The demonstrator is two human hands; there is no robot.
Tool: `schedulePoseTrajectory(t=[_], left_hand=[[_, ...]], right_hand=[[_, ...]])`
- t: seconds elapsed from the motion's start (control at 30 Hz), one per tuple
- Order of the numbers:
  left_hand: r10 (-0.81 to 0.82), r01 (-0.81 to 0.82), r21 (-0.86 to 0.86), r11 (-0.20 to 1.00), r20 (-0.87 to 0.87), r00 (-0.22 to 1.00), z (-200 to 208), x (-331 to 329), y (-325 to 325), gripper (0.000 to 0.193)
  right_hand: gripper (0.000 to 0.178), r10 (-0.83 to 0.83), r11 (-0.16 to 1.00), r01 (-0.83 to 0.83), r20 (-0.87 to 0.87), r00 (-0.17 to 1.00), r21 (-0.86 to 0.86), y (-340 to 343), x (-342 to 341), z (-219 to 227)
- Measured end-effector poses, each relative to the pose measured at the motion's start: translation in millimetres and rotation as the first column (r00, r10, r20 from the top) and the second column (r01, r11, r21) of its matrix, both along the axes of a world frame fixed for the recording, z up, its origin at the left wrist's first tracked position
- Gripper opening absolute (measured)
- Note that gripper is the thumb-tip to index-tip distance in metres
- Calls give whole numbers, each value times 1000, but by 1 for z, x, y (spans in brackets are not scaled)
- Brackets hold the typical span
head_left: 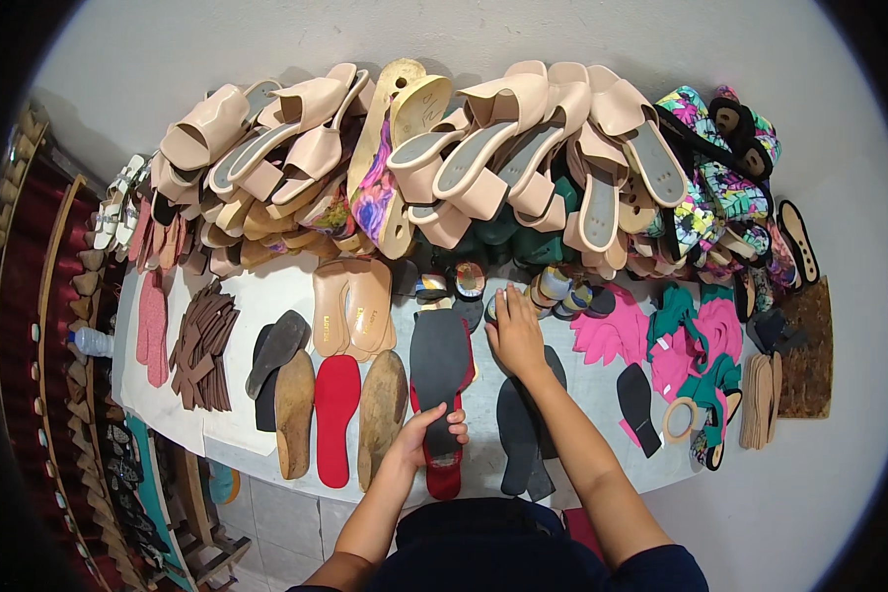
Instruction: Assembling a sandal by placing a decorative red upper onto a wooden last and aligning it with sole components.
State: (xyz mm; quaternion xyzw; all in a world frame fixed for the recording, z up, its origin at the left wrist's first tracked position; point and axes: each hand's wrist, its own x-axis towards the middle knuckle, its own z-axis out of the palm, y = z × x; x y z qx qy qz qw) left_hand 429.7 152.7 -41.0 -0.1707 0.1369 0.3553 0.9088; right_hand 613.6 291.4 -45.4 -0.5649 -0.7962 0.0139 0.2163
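Observation:
My left hand is wrapped round the near part of a red shoe piece with a dark grey sole facing up. The thumb lies on top, and red edges show beneath the sole. My right hand reaches across the table, fingers stretched out beside several small jars; whether the fingertips touch anything cannot be made out. Under my right forearm lie dark soles. Left of the held piece, a red insole lies between two worn wooden shoe lasts, with tan insoles behind.
A high pile of beige heeled sandals and patterned ones lines the wall. Brown strips lie at left; pink pieces, green straps and a tape roll at right. A shelf stands beyond the table's left edge.

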Motion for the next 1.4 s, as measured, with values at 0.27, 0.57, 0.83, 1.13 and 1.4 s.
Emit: schedulePoseTrajectory(t=[0.27,0.57,0.83,1.13,1.4], left_hand=[[11,-11,42,999,4,1000,-1,2,-6,20],[245,-245,57,968,-9,969,26,-22,-2,36],[265,-264,85,961,-2,964,30,-18,-3,43],[245,-240,96,966,-42,969,31,-17,-7,47],[215,-216,75,973,25,976,33,-7,-17,42]], right_hand=[[47,136,991,-133,-251,959,28,-27,14,2],[39,77,986,-132,-422,903,-104,-101,19,4],[26,207,962,-256,-358,910,-94,-142,8,23],[66,221,930,-272,-216,951,-247,-163,19,18],[63,109,966,-83,96,989,-243,-170,47,3]])
